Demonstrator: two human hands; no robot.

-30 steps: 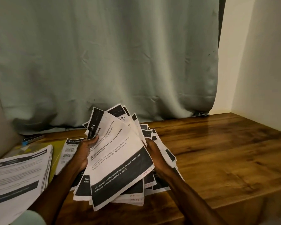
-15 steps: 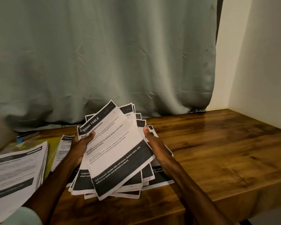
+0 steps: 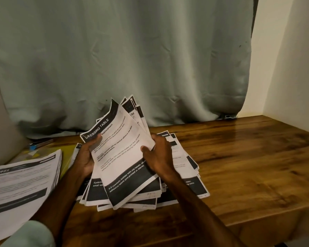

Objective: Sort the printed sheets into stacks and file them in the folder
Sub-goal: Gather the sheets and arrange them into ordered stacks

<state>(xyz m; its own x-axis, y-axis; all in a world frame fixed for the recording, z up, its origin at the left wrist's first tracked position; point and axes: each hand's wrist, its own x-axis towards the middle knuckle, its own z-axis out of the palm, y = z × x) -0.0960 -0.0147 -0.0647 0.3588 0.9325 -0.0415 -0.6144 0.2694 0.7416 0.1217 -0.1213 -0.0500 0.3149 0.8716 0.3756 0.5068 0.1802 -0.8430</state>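
Fanned bundle of white, black-banded printed sheets (image 3: 125,157) is held up off the brown wooden surface (image 3: 248,166), tilted back, approx. centre of view. Top sheet header reads "DRESSING TABLE". Lower edges hang over a loose pile of similar paper (image 3: 187,168) lying spread on the surface; can't tell if the two touch.

Left hand (image 3: 86,157): thumb presses on the header band of the top sheet, fingers clamped round the bundle's left edge from behind. Right hand (image 3: 159,157): thumb on the right edge of the top sheet, fingers curled behind the bundle, gripping it. Both forearms come up from the lower frame; wrists angled inward twd each other.

Step, by judgement: sorting phase, i.e. reading the top header to decide its stack. Filing not begun. Next move prob. calls for peeling that single sheet free w/ one hand while the other keeps the rest from sliding, since the fan is uneven and could spill.

A neater stack of white printed pages (image 3: 21,184) lies at left, partly over a flat yellow folder (image 3: 67,157). Behind: grey-green cloth curtain (image 3: 132,59).
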